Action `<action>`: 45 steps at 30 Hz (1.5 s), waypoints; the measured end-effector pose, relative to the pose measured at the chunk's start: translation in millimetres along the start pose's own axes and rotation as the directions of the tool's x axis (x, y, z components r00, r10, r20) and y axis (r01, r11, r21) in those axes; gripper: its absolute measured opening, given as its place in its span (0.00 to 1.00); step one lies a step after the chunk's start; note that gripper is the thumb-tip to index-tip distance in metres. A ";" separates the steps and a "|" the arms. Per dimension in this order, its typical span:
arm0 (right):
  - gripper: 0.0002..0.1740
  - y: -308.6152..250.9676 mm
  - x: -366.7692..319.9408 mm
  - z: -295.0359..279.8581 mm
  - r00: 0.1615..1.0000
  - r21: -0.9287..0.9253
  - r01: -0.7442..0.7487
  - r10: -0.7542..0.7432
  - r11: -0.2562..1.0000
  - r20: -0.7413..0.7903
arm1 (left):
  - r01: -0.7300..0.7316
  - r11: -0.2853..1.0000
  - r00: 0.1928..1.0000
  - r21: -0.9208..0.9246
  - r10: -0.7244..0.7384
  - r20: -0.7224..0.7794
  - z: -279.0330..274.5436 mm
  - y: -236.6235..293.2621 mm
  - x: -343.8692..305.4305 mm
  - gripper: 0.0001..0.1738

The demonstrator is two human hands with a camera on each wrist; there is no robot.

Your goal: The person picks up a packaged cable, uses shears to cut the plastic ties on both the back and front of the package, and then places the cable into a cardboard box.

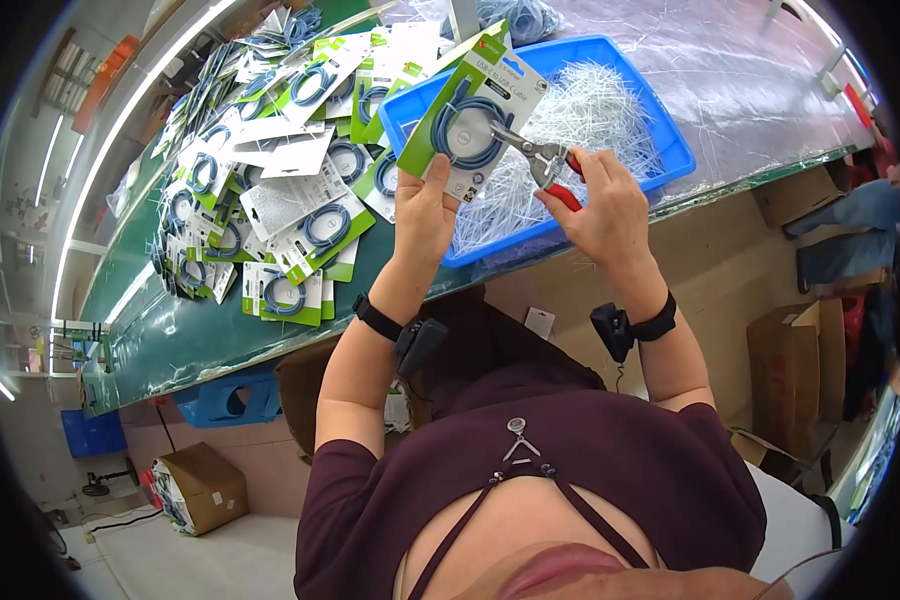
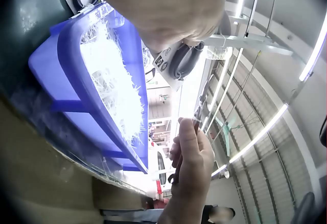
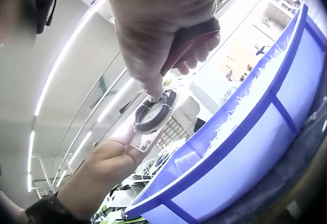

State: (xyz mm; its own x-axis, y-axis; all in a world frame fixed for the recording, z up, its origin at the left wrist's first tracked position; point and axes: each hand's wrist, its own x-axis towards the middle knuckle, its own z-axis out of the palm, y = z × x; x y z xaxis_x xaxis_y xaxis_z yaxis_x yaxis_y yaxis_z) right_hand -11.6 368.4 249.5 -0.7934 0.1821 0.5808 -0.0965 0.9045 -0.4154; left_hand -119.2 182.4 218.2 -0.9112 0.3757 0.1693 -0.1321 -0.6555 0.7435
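My left hand (image 1: 427, 205) pinches the lower edge of a green and white card (image 1: 515, 92) that carries a coiled blue cable (image 1: 497, 152). Red-handled pliers (image 1: 542, 158) are gripped in my right hand (image 1: 610, 205), their jaws at the right side of the coil. Card and pliers are held up over a blue tray (image 1: 682, 150) of thin white strips (image 1: 595, 110). In the right wrist view the coil (image 3: 152, 116) shows between both hands; the pliers' tips are hidden there. The left wrist view shows my right hand (image 2: 190, 168) around the tool.
Many carded cables (image 1: 295, 235) lie piled on the green table (image 1: 135, 345) to the left of the tray. Clear plastic (image 1: 750, 80) covers the table at the right. Cardboard boxes (image 1: 785, 370) stand on the floor at the right, and another box (image 1: 205, 487) at the lower left.
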 end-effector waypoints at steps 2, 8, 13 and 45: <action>0.29 -4.1 4.0 -0.6 1.000 -0.036 0.027 -0.027 0.999 0.000 | 0.013 0.998 1.000 -0.064 -0.014 -0.019 1.6 1.3 -3.3 0.18; 0.29 -9.1 -6.4 3.8 0.993 -0.070 0.112 -0.108 0.991 0.056 | 0.093 0.979 0.994 -0.181 -0.102 -0.040 0.5 4.8 -2.9 0.23; 0.28 -14.5 -10.3 6.8 0.992 -0.023 0.092 -0.089 0.996 0.089 | 0.014 0.994 1.000 -0.106 -0.013 0.012 5.8 0.0 -4.7 0.25; 0.25 7.1 -6.8 23.4 0.724 0.521 -0.543 0.053 0.659 0.687 | -0.263 0.920 0.964 0.292 0.262 0.042 0.8 -13.6 -7.8 0.25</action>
State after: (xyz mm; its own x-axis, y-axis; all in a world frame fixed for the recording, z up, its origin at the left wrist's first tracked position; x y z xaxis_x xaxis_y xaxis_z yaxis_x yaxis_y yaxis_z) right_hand -21.0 364.5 226.2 -0.9930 -0.0851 -0.0825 0.0539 0.2958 -0.9537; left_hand -110.0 188.9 207.2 -0.8968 0.2174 0.3853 0.2320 -0.5103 0.8281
